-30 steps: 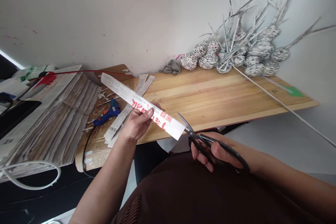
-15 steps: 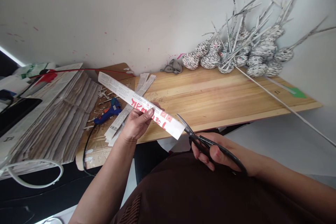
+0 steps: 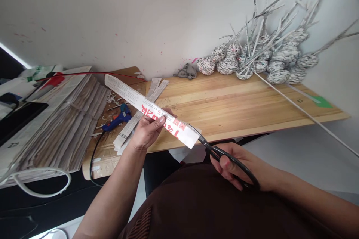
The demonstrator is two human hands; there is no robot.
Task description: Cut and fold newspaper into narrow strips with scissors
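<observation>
A long strip of newspaper (image 3: 129,95) with red printing near one end is pinched between the thumb and fingers of my left hand (image 3: 150,129). My right hand (image 3: 238,164) grips a pair of black-handled scissors (image 3: 215,151). Their blades lie along the upper edge of the strip's right end and look nearly closed; a thin sliver of paper shows beside them. More newspaper strips (image 3: 126,132) lie on the table, partly under the held strip and my left hand.
A tall stack of folded newspaper (image 3: 67,119) stands at left, near a blue glue gun (image 3: 117,119) on a board. Several woven paper gourd shapes (image 3: 227,61) with long stems rest against the wall. A long thin rod (image 3: 303,114) crosses the wooden tabletop (image 3: 224,101) and sticks out past its edge.
The scissor blades have closed further and now overlap the strip's upper edge, where they stood open before. My left hand keeps the strip nearly still. The view has shifted slightly.
</observation>
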